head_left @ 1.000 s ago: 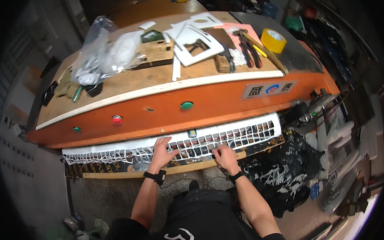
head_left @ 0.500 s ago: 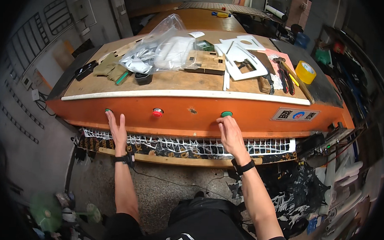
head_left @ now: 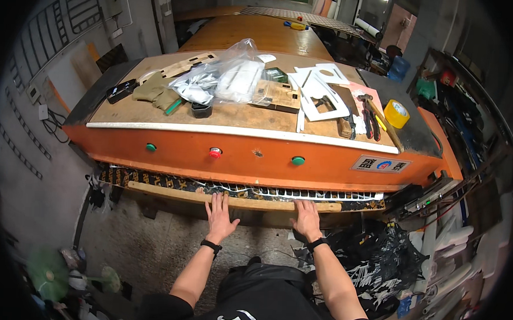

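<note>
An orange press-like machine [head_left: 182, 165] stands in front of me. My left hand [head_left: 222, 221] rests its outstretched fingers on the wooden bar [head_left: 266, 205] along the machine's low front edge. Further right on that bar lie the fingers of my right hand [head_left: 307, 221], also extended. Neither hand holds anything. Behind the bar is a dark printed board [head_left: 152, 178], and a white lattice sheet [head_left: 323, 194] shows partly under the orange beam. Above, the beam carries a left green button [head_left: 151, 147], a red button [head_left: 215, 153] and a right green button [head_left: 298, 160].
On the machine top lie a clear plastic bag [head_left: 237, 79], white cut-out frames [head_left: 321, 108], a hammer [head_left: 379, 114], pliers [head_left: 370, 124] and yellow tape [head_left: 396, 113]. Black scrap [head_left: 373, 251] heaps up at the right floor. A green fan [head_left: 48, 271] stands lower left.
Both hands have come down from the two green buttons to the wooden bar. Less of the white lattice shows, mainly at the left. My view has shifted slightly.
</note>
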`<move>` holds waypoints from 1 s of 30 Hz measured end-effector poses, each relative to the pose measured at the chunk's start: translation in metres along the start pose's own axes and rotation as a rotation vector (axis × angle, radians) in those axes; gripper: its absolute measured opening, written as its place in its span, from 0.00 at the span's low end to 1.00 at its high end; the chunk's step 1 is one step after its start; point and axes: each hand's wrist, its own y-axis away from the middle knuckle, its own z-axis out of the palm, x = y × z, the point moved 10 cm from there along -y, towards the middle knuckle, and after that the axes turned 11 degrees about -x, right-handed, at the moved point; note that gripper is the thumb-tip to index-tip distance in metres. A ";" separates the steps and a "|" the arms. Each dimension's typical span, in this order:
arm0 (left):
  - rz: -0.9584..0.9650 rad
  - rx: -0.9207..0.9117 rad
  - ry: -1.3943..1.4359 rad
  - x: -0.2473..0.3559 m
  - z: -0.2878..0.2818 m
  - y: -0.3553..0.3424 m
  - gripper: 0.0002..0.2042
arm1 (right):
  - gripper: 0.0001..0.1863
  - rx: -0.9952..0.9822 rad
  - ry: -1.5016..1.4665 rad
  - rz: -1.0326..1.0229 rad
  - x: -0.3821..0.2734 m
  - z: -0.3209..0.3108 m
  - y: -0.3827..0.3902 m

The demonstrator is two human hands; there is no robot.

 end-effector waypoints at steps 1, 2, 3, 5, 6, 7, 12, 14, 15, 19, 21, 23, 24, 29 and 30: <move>-0.035 0.026 -0.018 0.002 -0.002 0.002 0.48 | 0.38 -0.018 -0.027 0.040 0.004 0.005 0.001; -0.051 0.001 -0.014 0.003 -0.002 0.002 0.48 | 0.40 -0.002 0.004 0.068 0.004 0.006 -0.001; -0.066 0.025 0.004 0.002 -0.008 0.002 0.46 | 0.40 -0.009 0.008 0.072 0.002 0.007 -0.002; -0.085 0.064 0.024 -0.003 -0.019 0.001 0.43 | 0.40 -0.079 0.031 0.125 0.004 0.012 -0.003; -0.067 0.055 0.021 -0.004 -0.021 0.000 0.43 | 0.42 -0.142 0.033 0.164 0.008 0.016 -0.007; -0.077 -0.008 0.019 -0.007 -0.018 0.000 0.42 | 0.42 -0.111 0.017 0.123 0.003 0.011 -0.008; -0.019 0.044 -0.009 -0.010 -0.029 0.002 0.36 | 0.46 -0.170 0.047 0.196 0.003 0.019 -0.008; -0.010 -0.002 0.076 -0.012 -0.022 0.000 0.28 | 0.45 -0.182 0.074 0.230 0.005 0.025 -0.004; 0.002 0.006 0.071 -0.012 -0.020 -0.002 0.28 | 0.45 -0.171 0.053 0.223 0.003 0.027 0.000; -0.028 0.031 0.036 -0.019 -0.006 -0.010 0.19 | 0.44 -0.137 0.048 0.246 0.007 0.037 0.008; -0.093 0.006 -0.046 -0.025 0.008 -0.018 0.18 | 0.43 -0.132 0.017 0.286 0.013 0.045 0.012; -0.047 0.020 -0.013 -0.020 0.017 -0.030 0.17 | 0.37 -0.116 -0.031 0.306 0.022 0.051 0.011; 0.015 -0.001 0.089 -0.013 0.024 -0.039 0.17 | 0.33 -0.142 -0.104 0.341 0.031 0.057 0.010; 0.389 0.042 0.233 0.051 0.029 -0.071 0.24 | 0.22 -0.013 -0.464 0.429 0.067 0.064 -0.013; 0.389 0.048 0.233 0.059 0.029 -0.075 0.24 | 0.20 0.000 -0.518 0.389 0.069 0.063 -0.018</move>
